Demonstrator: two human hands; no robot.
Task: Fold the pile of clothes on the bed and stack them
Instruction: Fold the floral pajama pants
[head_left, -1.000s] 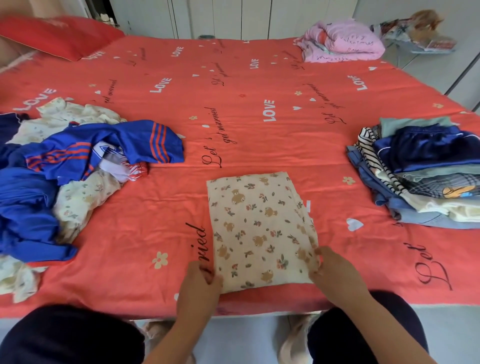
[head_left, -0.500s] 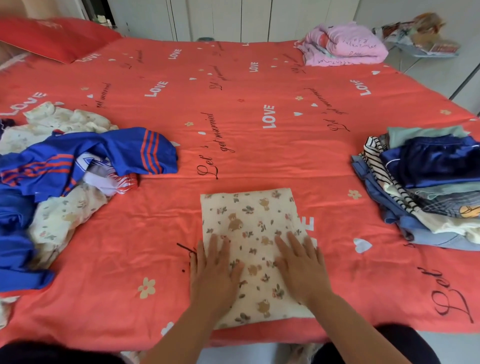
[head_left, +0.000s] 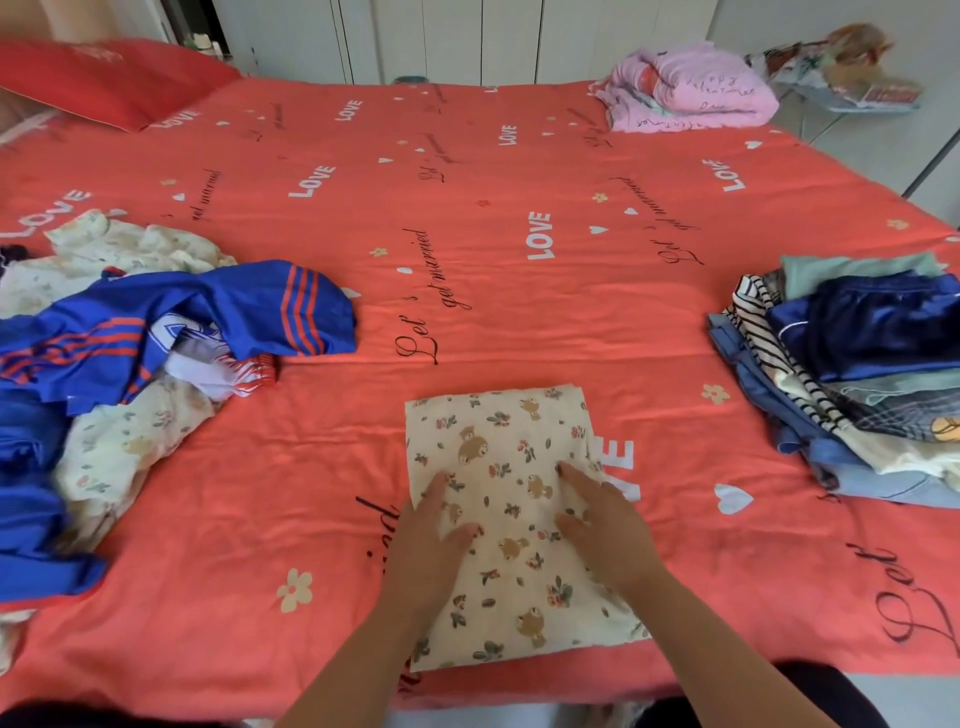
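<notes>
cream bear-print cloth (head_left: 506, 499), coral bedspread (head_left: 467, 260)

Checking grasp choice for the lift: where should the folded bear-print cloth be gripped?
By its left and right edges, hands sliding under from both sides. The cloth lies flat as a limp folded rectangle, so a one-sided pinch would probably unfold it. Left hand and right hand lie flat on it.

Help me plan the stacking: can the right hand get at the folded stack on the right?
Probably yes: the right hand rests flat on the bear-print garment, and only bare red bedspread lies between it and the folded stack.
</notes>
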